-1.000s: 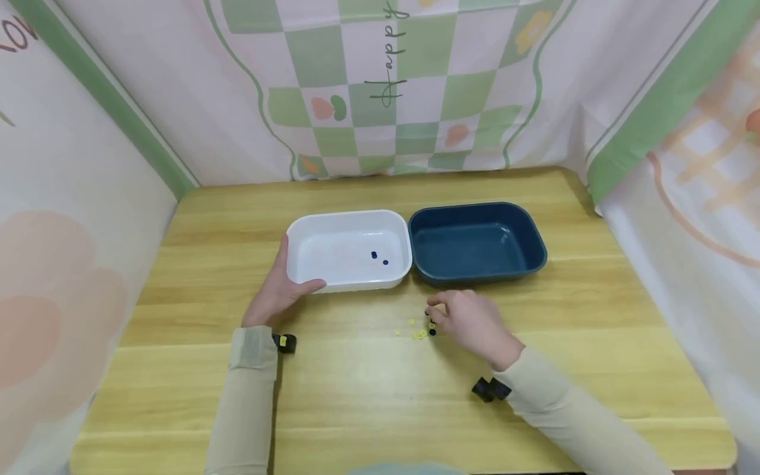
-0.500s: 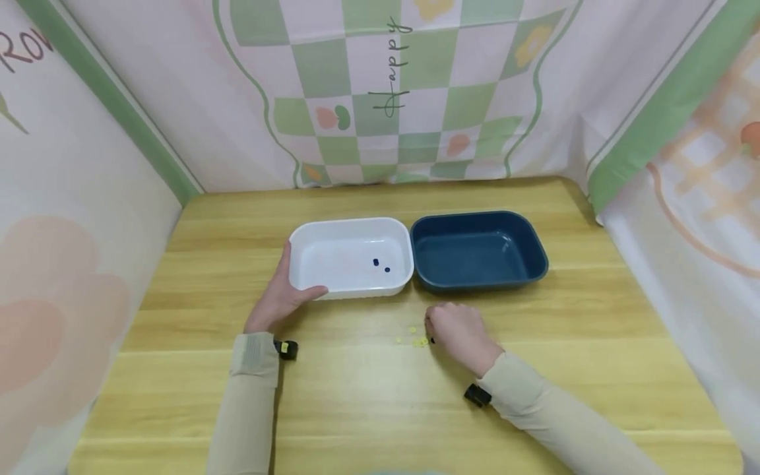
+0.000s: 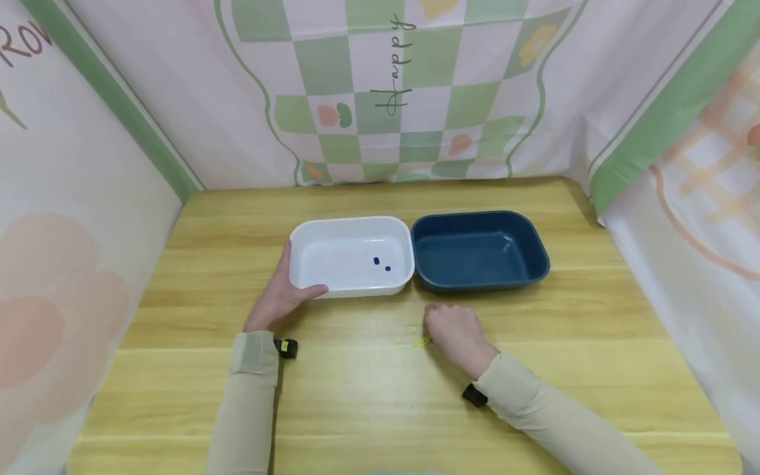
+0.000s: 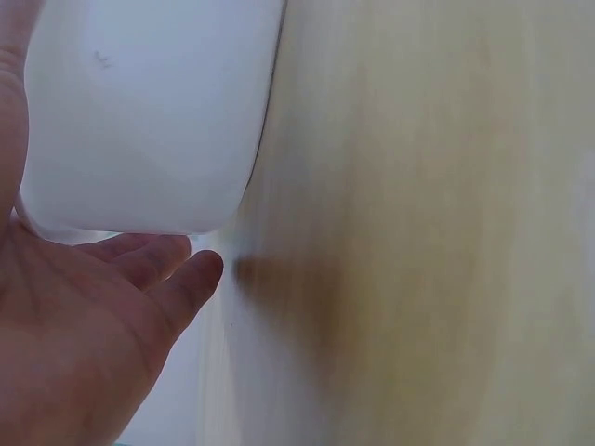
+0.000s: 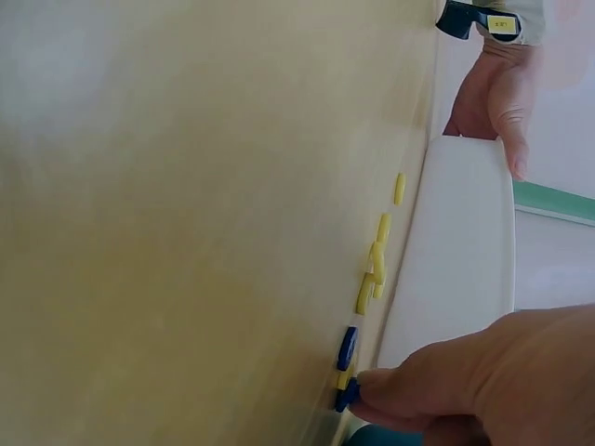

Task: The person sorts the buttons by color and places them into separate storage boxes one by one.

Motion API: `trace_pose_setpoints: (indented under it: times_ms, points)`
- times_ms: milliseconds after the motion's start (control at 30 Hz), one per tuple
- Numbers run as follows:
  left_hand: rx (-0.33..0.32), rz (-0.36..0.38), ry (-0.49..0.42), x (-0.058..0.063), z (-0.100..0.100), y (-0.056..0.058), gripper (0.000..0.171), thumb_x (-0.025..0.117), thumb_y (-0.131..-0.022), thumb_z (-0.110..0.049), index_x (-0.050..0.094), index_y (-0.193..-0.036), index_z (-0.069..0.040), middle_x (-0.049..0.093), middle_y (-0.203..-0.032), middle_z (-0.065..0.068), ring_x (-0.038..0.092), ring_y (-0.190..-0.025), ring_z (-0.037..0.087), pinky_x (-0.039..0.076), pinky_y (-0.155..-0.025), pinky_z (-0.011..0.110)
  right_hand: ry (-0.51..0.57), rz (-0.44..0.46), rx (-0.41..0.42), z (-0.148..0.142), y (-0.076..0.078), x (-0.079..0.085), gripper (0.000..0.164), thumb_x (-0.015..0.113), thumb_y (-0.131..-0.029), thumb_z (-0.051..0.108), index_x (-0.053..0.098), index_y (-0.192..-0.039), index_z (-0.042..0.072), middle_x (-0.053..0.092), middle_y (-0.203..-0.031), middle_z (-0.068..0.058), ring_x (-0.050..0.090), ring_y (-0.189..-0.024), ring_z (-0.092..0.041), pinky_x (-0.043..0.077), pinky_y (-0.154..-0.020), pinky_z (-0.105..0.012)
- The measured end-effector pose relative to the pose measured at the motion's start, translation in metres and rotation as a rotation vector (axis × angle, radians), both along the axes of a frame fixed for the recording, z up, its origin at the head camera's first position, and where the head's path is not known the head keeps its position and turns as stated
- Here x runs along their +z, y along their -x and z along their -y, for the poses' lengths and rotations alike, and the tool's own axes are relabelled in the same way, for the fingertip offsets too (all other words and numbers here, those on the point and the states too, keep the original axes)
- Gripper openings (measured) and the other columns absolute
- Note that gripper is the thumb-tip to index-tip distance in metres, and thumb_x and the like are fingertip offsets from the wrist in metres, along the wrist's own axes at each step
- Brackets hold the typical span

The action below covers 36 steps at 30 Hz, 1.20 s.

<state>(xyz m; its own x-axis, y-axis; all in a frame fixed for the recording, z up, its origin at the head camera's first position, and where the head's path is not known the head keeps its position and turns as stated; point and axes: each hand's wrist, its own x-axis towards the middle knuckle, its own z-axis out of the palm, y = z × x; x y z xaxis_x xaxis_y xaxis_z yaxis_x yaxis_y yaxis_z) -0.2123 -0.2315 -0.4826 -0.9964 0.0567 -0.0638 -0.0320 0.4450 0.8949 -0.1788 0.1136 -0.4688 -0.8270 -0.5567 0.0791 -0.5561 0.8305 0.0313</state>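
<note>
My left hand [image 3: 276,295] grips the near left corner of a white plastic tub [image 3: 332,257]. Its thumb lies along the front rim and its fingers are at the end wall. Two small dark blue pieces [image 3: 388,268] lie inside the tub. On the table, my right hand [image 3: 456,335] pinches a small dark blue disc [image 5: 346,398] between thumb and fingertips, seen in the right wrist view. Another dark blue disc [image 5: 347,348] lies close by. Several thin yellow discs [image 3: 422,342] are scattered to the left of the right hand.
A dark blue tub [image 3: 481,254] stands right against the white one, with nothing visible inside. Both are on a light wooden table [image 3: 356,402]. Patterned curtains [image 3: 380,92] hang behind and at both sides.
My right hand has come down among the small discs and its fingertips have closed at the dark blue ones. The left hand keeps its place on the white tub.
</note>
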Motion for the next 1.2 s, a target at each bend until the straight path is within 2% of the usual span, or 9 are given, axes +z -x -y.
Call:
trace_pose_setpoints:
  times_ms: [167,467,633,733,833,967,1067,1200]
  points:
    - [0.000,0.006,-0.012,0.001,0.000,0.000,0.131,0.086,-0.072,-0.042,-0.016,-0.153,-0.032,0.004,-0.162,0.008,0.023,-0.140,0.032,0.017,-0.114,0.053,0.012,0.004,-0.014,-0.001,0.000,-0.001,0.014,0.069,-0.069,-0.004,0.059,-0.071,0.006,0.056,-0.063,-0.004,0.050,-0.045,-0.020,0.041,-0.035,-0.037]
    - [-0.006,0.005,-0.008,0.003,0.000,0.000,0.133,0.085,-0.070,-0.046,-0.016,-0.154,-0.030,0.003,-0.162,0.006,0.024,-0.139,0.031,0.019,-0.113,0.053,0.048,0.091,-0.063,-0.004,0.002,-0.002,0.014,0.065,-0.073,-0.004,0.061,-0.074,0.009,0.057,-0.066,-0.002,0.050,-0.048,-0.018,0.041,-0.037,-0.036]
    - [-0.009,-0.008,-0.012,0.003,0.000,0.000,0.132,0.086,-0.071,-0.043,-0.015,-0.155,-0.025,0.004,-0.162,0.007,0.024,-0.139,0.031,0.020,-0.113,0.052,0.140,0.122,-0.110,-0.004,0.002,0.005,0.015,0.061,-0.083,0.001,0.059,-0.073,0.011,0.054,-0.063,0.002,0.050,-0.050,-0.017,0.040,-0.039,-0.034]
    - [-0.007,-0.005,-0.008,0.003,0.000,-0.001,0.132,0.086,-0.071,-0.043,-0.016,-0.154,-0.028,0.002,-0.162,0.006,0.022,-0.140,0.031,0.019,-0.114,0.052,0.242,0.163,-0.130,-0.002,0.001,0.011,0.012,0.060,-0.090,0.008,0.066,-0.080,0.010,0.055,-0.063,0.005,0.049,-0.052,-0.013,0.040,-0.042,-0.031]
    - [-0.009,-0.004,-0.009,0.003,0.000,-0.001,0.131,0.086,-0.072,-0.042,-0.016,-0.154,-0.030,0.002,-0.162,0.006,0.022,-0.140,0.031,0.018,-0.114,0.053,0.409,0.290,-0.156,0.000,0.001,0.016,0.012,0.060,-0.094,0.012,0.071,-0.093,0.008,0.055,-0.063,0.006,0.048,-0.051,-0.009,0.039,-0.044,-0.028]
    - [-0.011,-0.008,-0.010,0.003,0.000,-0.001,0.131,0.086,-0.072,-0.042,-0.016,-0.154,-0.031,0.004,-0.162,0.007,0.024,-0.139,0.031,0.019,-0.114,0.053,0.690,0.548,-0.202,-0.002,0.006,0.021,0.018,0.058,-0.098,0.017,0.071,-0.101,0.005,0.055,-0.064,-0.002,0.045,-0.049,-0.011,0.037,-0.045,-0.025]
    - [-0.006,-0.001,-0.001,0.003,-0.001,-0.002,0.131,0.086,-0.072,-0.042,-0.016,-0.154,-0.031,0.003,-0.162,0.006,0.022,-0.141,0.031,0.018,-0.114,0.053,0.854,0.700,-0.235,-0.005,0.012,0.025,0.024,0.057,-0.099,0.021,0.072,-0.105,0.002,0.064,-0.079,-0.007,0.049,-0.063,-0.012,0.042,-0.056,-0.023]
    - [-0.004,0.006,0.004,0.004,-0.001,-0.003,0.129,0.085,-0.074,-0.039,-0.017,-0.153,-0.031,-0.001,-0.163,0.005,0.019,-0.142,0.031,0.017,-0.114,0.054,1.013,0.892,-0.322,-0.004,0.017,0.032,0.031,0.060,-0.097,0.027,0.071,-0.109,0.000,0.055,-0.071,0.000,0.043,-0.062,-0.013,0.036,-0.056,-0.023]
